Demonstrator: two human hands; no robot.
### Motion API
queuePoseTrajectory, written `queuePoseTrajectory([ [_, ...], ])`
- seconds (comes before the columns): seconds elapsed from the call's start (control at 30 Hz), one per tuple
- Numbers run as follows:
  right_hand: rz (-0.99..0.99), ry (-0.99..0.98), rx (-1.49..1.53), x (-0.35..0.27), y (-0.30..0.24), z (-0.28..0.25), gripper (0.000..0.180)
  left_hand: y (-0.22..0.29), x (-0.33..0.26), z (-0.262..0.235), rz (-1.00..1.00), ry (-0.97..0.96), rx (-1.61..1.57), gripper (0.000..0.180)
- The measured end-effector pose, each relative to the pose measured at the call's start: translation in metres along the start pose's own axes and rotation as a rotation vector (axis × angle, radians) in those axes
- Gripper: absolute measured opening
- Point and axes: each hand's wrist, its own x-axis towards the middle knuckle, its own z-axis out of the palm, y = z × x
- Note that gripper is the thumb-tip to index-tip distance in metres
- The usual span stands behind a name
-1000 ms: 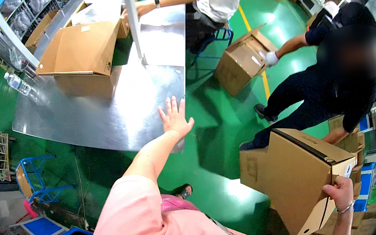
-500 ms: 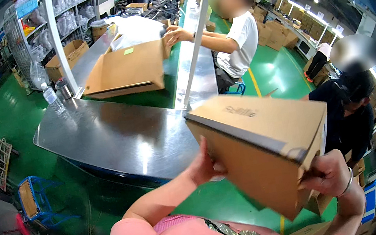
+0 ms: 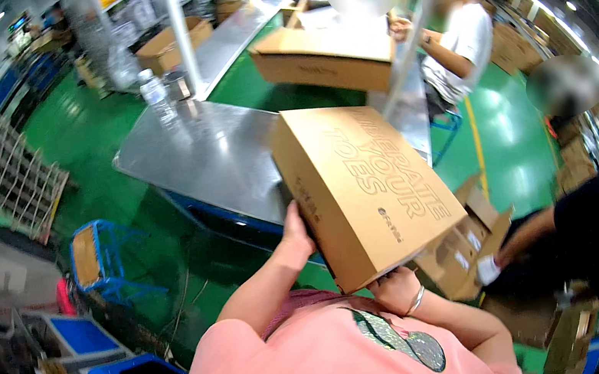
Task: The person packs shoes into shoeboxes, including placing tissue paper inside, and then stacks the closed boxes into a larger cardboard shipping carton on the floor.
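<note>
A closed brown cardboard box with printed lettering on its upper face is held up in front of my chest, tilted. My left hand grips its left side, the thumb up along the cardboard and the fingers partly hidden beneath. At the near lower edge, my right hand holds the box with curled fingers; a bracelet circles that wrist. Beyond and partly behind the box lies a steel-topped table.
A clear water bottle and a metal cup stand near a white post. Across the table, a person in white sits by a large carton. Another person's arm reaches toward open cartons at right. A blue-framed stool stands left.
The box has turned and come nearer my chest, with its lettered face now upward. My right hand has moved from its right end to the near lower edge. My view has shifted.
</note>
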Motion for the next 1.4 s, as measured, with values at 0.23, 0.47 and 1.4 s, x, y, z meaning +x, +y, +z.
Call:
queuePoseTrajectory([
  [0.23, 0.154, 0.105, 0.341, 0.019, 0.001, 0.03, 0.025, 0.019, 0.007, -0.006, 0.093, 0.024, 0.132, 0.049],
  [0.47, -0.01, 0.021, 0.08, -0.02, 0.018, 0.083, 0.025, 0.008, 0.009, -0.012, 0.09, -0.002, 0.127, 0.049],
  [1.4, 1.647, 0.854, 2.03, -0.077, 0.03, 0.072, 0.045, 0.038, -0.009, -0.025, 0.618, 0.348, 0.991, 0.047],
])
